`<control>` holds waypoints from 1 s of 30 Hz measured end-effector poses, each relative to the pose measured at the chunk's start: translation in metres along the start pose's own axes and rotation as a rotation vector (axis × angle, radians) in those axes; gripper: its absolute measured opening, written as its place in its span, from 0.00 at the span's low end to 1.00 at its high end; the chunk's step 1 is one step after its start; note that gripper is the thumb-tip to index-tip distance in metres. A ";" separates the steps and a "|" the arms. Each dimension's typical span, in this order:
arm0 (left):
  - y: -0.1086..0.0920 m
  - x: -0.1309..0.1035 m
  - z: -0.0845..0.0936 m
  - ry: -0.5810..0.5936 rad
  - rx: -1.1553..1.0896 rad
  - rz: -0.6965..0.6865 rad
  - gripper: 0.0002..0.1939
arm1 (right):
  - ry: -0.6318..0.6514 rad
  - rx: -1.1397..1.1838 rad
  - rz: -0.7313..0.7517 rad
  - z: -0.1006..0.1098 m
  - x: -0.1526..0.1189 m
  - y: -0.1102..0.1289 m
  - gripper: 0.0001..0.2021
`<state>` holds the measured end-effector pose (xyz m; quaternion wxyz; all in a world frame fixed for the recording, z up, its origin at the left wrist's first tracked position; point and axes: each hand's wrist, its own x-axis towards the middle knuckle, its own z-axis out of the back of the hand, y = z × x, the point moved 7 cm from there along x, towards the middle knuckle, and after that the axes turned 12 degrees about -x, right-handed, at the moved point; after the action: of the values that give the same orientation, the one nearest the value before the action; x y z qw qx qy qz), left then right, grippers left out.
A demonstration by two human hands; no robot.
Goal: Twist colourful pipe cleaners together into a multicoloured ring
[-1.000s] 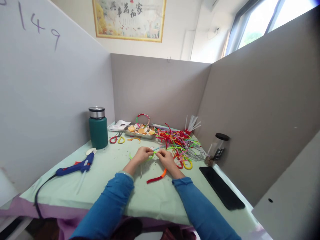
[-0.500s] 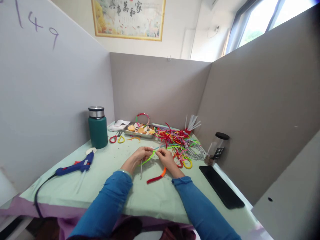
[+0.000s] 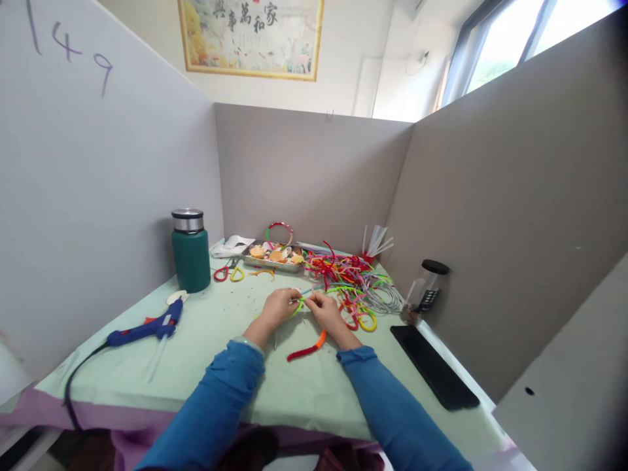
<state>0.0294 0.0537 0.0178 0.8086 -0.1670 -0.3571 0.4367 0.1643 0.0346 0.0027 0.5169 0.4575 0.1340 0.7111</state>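
Note:
Close together over the middle of the table, both hands are pinched on a bright green pipe cleaner [image 3: 297,308]. My left hand [image 3: 280,307] has its fingers closed round one part of it. The fingertips of my right hand [image 3: 324,311] pinch it near the left fingertips. A thin pale wire shows faintly below my left hand. Below my right hand, a curved length wrapped in orange and red pipe cleaner [image 3: 305,354] reaches toward the table; whether it joins the green piece is hidden by the hand.
A blue glue gun [image 3: 147,328] and a green flask [image 3: 190,258] stand at left. Behind are a metal tray [image 3: 275,263] of discs, scissors [image 3: 237,274] and a heap of pipe cleaners [image 3: 348,271]. More scissors [image 3: 367,320], a jar [image 3: 432,288] and a black phone-like slab [image 3: 434,366] lie right.
My left hand has rolled over and shifted slightly right, covering more of the green pipe cleaner and the wire. My right hand stays almost in place.

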 end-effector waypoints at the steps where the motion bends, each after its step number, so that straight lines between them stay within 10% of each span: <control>1: -0.002 -0.001 0.001 0.003 0.019 -0.009 0.12 | 0.000 -0.003 -0.003 0.000 0.000 -0.001 0.11; 12: 0.004 0.002 0.000 0.055 -0.069 0.043 0.15 | -0.006 -0.034 -0.010 -0.001 0.003 -0.006 0.11; 30: 0.028 -0.009 -0.010 0.155 -0.649 0.545 0.24 | 0.031 -0.037 0.050 0.001 -0.003 0.011 0.13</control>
<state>0.0171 0.0624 -0.0087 0.5937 -0.5333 -0.3572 0.4853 0.1584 0.0275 0.0087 0.5053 0.4401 0.1172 0.7330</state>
